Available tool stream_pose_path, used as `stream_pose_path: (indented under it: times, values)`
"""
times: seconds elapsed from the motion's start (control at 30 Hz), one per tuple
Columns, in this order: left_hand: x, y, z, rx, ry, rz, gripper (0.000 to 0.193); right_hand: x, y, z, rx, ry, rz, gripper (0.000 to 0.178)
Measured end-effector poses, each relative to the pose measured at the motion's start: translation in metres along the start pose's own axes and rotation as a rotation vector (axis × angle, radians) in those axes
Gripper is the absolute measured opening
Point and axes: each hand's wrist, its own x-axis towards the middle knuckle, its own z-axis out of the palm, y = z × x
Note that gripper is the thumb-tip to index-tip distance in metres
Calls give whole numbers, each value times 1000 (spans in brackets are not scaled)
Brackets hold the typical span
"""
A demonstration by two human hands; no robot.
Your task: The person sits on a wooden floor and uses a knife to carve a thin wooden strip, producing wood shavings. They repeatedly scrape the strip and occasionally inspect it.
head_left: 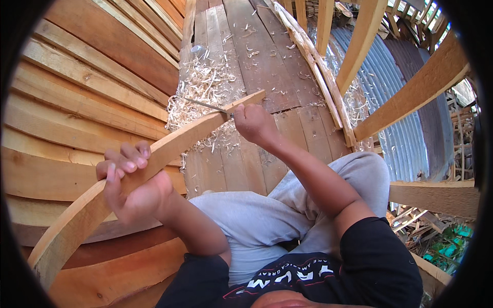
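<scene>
A long wooden plank (187,132) slants from the lower left up to its tip at the upper middle, raised above my lap. Fingers curled over its far edge and palm on the near side, my left hand (134,182) grips it. Near the far tip, my right hand (252,123) is closed round the handle of a thin-bladed tool (205,104). The narrow dark blade points left across the plank's edge. The handle is mostly hidden in the fist, and I cannot tell whether the tool is a knife or a saw.
Curly wood shavings (205,77) cover part of the plank floor (257,169). A slatted wooden wall (77,97) rises at the left. On the right are upright posts (362,46), a rough pole (318,72) and corrugated metal sheets (398,97). A small cylindrical container (197,50) stands by the shavings.
</scene>
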Motion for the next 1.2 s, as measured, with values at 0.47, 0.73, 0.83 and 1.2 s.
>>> stream_pose_path:
  times: [0.47,0.73,0.83,1.2]
  values:
    - [1,6,-9,36,28,36,11,7,6,0,-85,-122,91,53]
    - [5,-5,-20,1,-39,-28,11,17,19,15,-46,13,8,55]
    - [0,-8,-12,10,30,-19,10,20,20,13,-113,5,-8,52]
    - [6,1,-5,21,78,8,10,38,81,9,-162,-26,114,48]
